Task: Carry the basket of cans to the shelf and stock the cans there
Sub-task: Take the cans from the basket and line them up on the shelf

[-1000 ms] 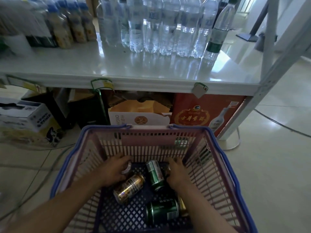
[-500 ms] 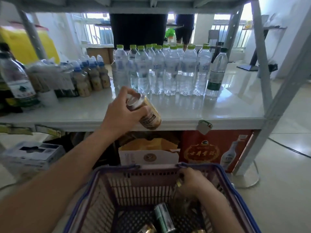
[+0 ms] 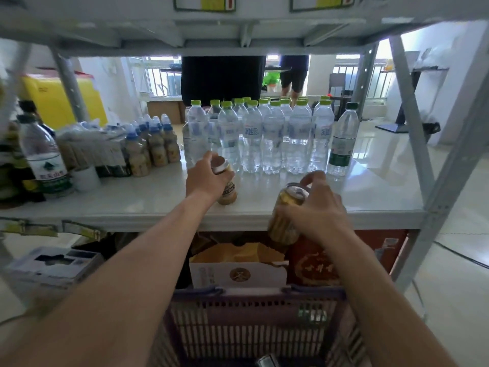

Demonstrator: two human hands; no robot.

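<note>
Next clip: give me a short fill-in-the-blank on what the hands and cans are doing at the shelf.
1. The left hand sets a gold can on the ____ shelf.
2. The right hand holds a second can at the shelf's ____ edge.
3. The water bottles behind have ____ caps.
4. The ____ sits below, near the person.

Missing: white; front; green; basket

Left hand point(image 3: 205, 181) stands a gold can point(image 3: 228, 190) on the shelf point(image 3: 132, 200), near water bottles point(image 3: 264, 139). Right hand point(image 3: 321, 207) holds another can point(image 3: 287, 213) at the shelf's near edge, above the basket point(image 3: 254, 313).
</note>
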